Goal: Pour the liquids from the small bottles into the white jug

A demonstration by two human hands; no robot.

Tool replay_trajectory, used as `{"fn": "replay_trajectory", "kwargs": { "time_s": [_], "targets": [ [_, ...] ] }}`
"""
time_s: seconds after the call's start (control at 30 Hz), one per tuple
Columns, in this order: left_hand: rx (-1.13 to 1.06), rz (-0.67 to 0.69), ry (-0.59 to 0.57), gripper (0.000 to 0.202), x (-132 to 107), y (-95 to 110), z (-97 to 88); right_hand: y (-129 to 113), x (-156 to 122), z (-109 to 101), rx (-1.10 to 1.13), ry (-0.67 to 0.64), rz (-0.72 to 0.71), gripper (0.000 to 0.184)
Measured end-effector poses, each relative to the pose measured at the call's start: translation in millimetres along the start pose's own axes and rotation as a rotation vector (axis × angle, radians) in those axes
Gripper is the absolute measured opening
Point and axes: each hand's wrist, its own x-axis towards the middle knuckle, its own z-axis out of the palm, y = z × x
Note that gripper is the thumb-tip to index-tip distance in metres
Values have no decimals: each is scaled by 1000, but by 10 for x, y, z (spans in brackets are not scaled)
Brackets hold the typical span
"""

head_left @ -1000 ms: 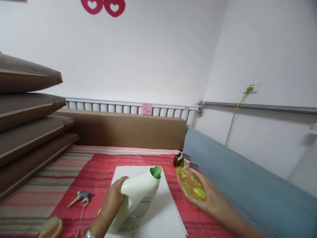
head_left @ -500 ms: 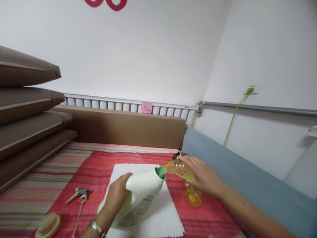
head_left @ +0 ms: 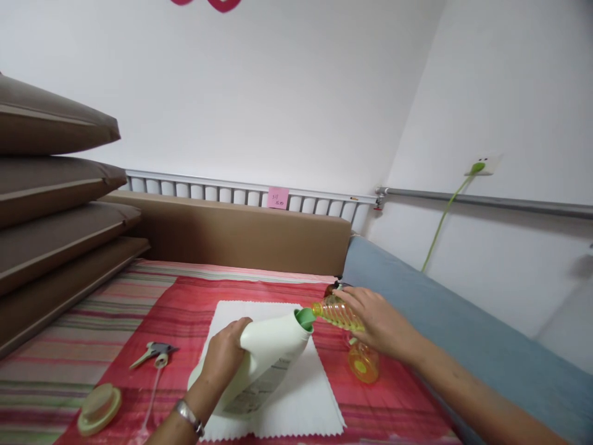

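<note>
My left hand point(head_left: 227, 352) is closed round the handle of a pale green-white detergent bottle point(head_left: 269, 352), tilted to the right. Its uncapped mouth shows a green pouring spout point(head_left: 304, 317). In my right hand point(head_left: 377, 321) is a clear ribbed plastic bottle point(head_left: 340, 314), held sideways with its yellow neck at the spout; I cannot tell whether liquid runs between them. Just below that hand, an orange see-through container point(head_left: 363, 363) is partly covered. A white scalloped cloth point(head_left: 301, 402) lies under the detergent bottle.
At the left lie a grey-and-white trigger sprayer point(head_left: 155, 353) with its tube and a pale round cap point(head_left: 99, 409). Brown cushions point(head_left: 60, 185) are stacked behind them. A brown panel point(head_left: 241, 238) and a blue-grey padded side point(head_left: 445, 315) border the red cloth point(head_left: 185, 309). A dark object point(head_left: 332, 288) is partly hidden.
The whole view has shifted slightly. Both hands keep their grips, and the spout and the ribbed bottle's neck remain close together.
</note>
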Motion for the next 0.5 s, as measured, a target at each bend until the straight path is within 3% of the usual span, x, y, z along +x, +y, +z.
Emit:
{"fn": "replay_trajectory", "kwargs": {
  "time_s": [0.5],
  "targets": [
    [-14, 14, 18, 40, -8, -42, 21, -12, 87, -61, -68, -12, -55, 75]
  ]
}}
